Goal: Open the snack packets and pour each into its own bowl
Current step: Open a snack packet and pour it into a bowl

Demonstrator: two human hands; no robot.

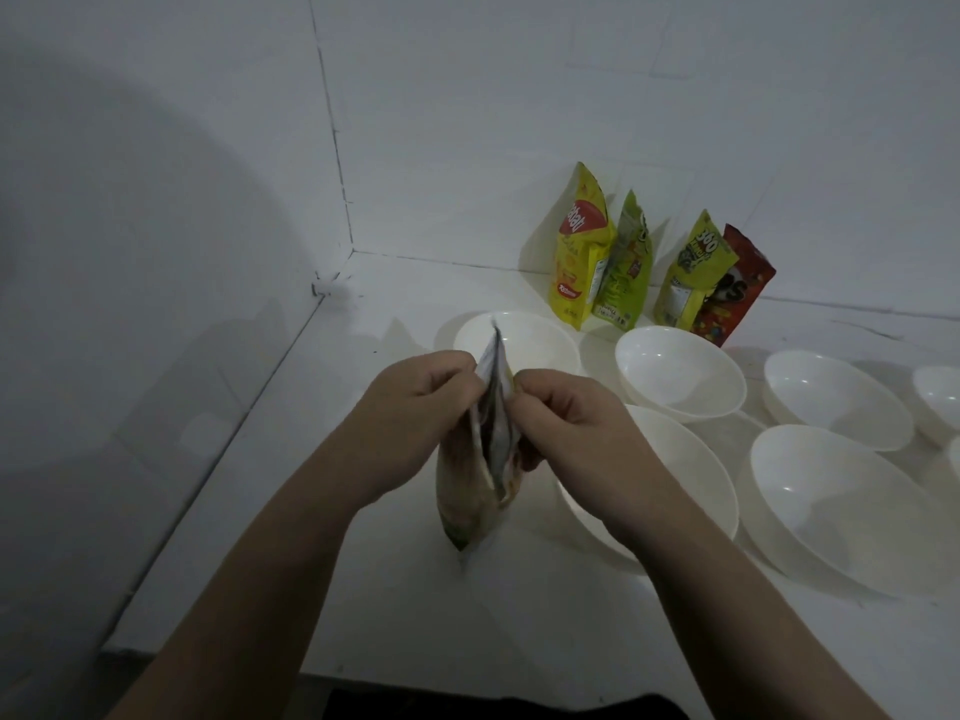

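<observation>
Left hand (415, 407) and right hand (566, 423) each pinch the top edge of an upright snack packet (475, 491), its base on the table (363, 589) left of the white bowls (680, 374). Four packets (582, 252) stand against the far wall. Bare table lies near-left.

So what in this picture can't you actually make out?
All in the head view:
- The held packet: its print is blurred and dim, and the left hand and right hand cover its top, so whether it is torn open is unclear.
- The nearest bowl: the right forearm hides much of it.
- The far-right bowl: cut off by the frame edge.
- The red packet: partly behind a green one.
</observation>
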